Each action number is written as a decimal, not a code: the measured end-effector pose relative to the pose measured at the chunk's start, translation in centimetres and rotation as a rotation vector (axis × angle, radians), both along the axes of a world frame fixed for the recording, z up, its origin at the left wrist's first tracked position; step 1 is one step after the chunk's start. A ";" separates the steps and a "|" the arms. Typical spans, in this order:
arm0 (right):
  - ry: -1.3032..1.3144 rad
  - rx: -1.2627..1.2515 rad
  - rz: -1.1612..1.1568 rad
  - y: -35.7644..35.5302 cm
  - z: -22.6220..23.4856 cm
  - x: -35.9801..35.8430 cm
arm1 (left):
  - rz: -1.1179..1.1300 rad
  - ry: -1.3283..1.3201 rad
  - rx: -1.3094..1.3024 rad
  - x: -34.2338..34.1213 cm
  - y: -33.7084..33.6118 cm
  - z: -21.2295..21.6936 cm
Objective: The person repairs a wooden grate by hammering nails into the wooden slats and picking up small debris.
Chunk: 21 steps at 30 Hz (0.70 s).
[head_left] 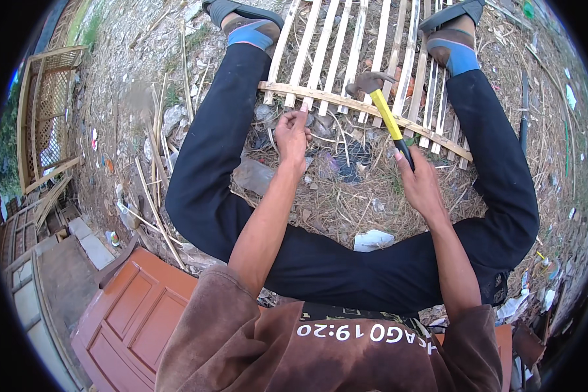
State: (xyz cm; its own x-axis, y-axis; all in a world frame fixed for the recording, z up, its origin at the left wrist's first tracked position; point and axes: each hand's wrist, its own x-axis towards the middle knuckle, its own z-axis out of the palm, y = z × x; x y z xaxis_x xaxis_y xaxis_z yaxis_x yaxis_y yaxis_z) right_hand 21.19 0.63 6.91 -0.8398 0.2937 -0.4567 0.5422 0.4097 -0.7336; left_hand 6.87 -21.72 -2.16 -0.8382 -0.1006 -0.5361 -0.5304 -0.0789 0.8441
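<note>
My right hand (421,181) grips the black end of a claw hammer (389,116) with a yellow and black handle. The hammer's metal head is raised over the wooden crosspiece (349,102). Below that crosspiece lie several thin wooden slats (320,49), side by side and running away from me between my feet. My left hand (293,136) is closed, its fingertips at the near side of the crosspiece by one slat's end. Anything pinched in those fingers is too small to make out.
Dry grass, stones and litter cover the ground. Loose sticks (151,196) lie to the left, with a lattice wooden frame (49,117) beyond. A reddish-brown panelled door (140,307) lies beside and under me. My legs and sandals flank the slats.
</note>
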 end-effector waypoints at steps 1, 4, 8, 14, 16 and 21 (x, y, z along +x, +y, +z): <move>-0.001 -0.002 0.004 -0.1 -0.1 -0.2 | -0.002 0.002 -0.006 -0.1 -0.1 -0.1; 0.060 -0.012 0.060 -0.5 -0.2 -1.1 | 0.001 -0.003 -0.027 -0.2 -0.6 -0.1; 0.109 -0.155 -0.155 0.0 1.1 -1.6 | -0.046 -0.017 -0.034 -0.4 0.5 0.2; 0.162 0.063 -0.058 -0.4 -0.5 0.0 | -0.069 -0.018 -0.018 -0.7 0.5 -0.4; 0.231 0.222 0.051 0.1 -1.5 1.3 | -0.076 -0.018 -0.016 -0.6 0.7 -0.5; 0.550 0.653 0.445 1.1 0.3 0.3 | -0.072 0.013 0.082 -0.5 -1.5 -0.5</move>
State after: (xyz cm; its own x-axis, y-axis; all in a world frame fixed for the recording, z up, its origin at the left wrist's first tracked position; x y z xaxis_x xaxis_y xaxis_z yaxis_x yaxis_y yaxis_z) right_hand 21.53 1.69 7.24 -0.9835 -0.0469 0.1749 -0.1134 0.9126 -0.3927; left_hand 6.41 -23.21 -2.67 -0.8484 0.0043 -0.5294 -0.5266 -0.1102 0.8430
